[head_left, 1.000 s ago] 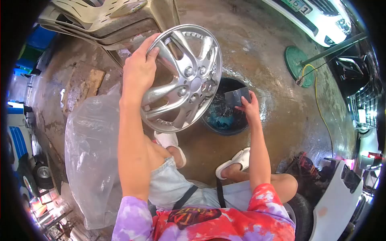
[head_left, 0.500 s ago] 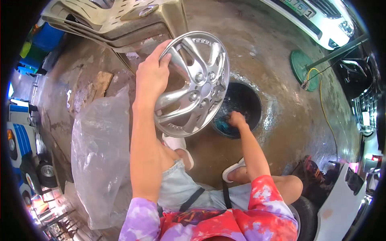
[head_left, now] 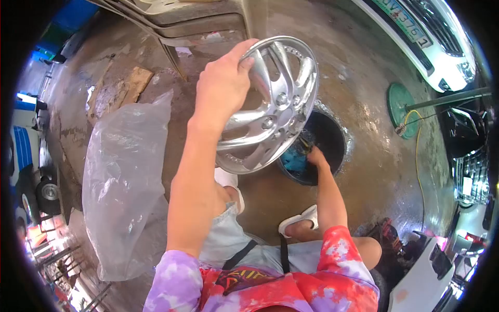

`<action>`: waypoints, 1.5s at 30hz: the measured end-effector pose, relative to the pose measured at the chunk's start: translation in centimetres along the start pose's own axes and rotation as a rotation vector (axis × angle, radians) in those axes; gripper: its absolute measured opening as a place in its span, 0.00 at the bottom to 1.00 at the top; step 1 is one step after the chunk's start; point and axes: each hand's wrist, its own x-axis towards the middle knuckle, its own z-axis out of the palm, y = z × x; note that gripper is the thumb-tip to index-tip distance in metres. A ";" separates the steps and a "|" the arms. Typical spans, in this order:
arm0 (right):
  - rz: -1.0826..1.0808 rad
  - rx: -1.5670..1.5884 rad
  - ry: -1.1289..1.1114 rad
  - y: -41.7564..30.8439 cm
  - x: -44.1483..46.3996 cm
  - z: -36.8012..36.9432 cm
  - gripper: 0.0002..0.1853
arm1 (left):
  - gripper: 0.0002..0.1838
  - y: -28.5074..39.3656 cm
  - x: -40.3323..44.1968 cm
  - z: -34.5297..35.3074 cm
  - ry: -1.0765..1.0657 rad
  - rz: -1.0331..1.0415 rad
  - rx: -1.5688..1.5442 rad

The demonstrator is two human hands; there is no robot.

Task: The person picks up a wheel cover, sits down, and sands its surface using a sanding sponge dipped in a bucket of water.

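Observation:
A shiny silver wheel cover (head_left: 283, 117) hangs tilted in front of me, its outer face turned up. My left hand (head_left: 223, 83) is closed around its upper left rim. Partly behind it on the floor stands a round black bucket (head_left: 337, 136) with water inside. Over the bucket's inside, my right hand (head_left: 316, 156) is closed, fingers pointing down. A dark, yellowish thing shows at its fingertips, too unclear to name. Beside that hand a blue, cloth-like thing (head_left: 294, 160) lies in the bucket.
A clear plastic bag (head_left: 127, 182) lies on the wet floor at left, below stacked plastic chairs (head_left: 208, 21). A green round stand base (head_left: 399, 106) with a yellow cord is at right. A white car (head_left: 442, 57) stands beyond it.
The wheel cover and my left hand have shifted right and slightly up in view. My right hand has moved a little; the yellowish thing and more of the blue one now show.

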 end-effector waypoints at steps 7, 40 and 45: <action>-0.050 0.253 -0.048 -0.3 -0.5 -0.7 0.31 | 0.21 0.3 0.0 -0.2 -0.044 -0.014 -0.009; -0.065 0.099 -0.173 -1.4 -3.7 -4.0 0.18 | 0.20 -0.3 -0.9 0.0 0.001 0.050 -0.033; -0.133 0.548 -0.060 -0.2 -6.3 -9.2 0.07 | 0.20 -0.1 -0.8 -0.1 -0.027 0.017 -0.024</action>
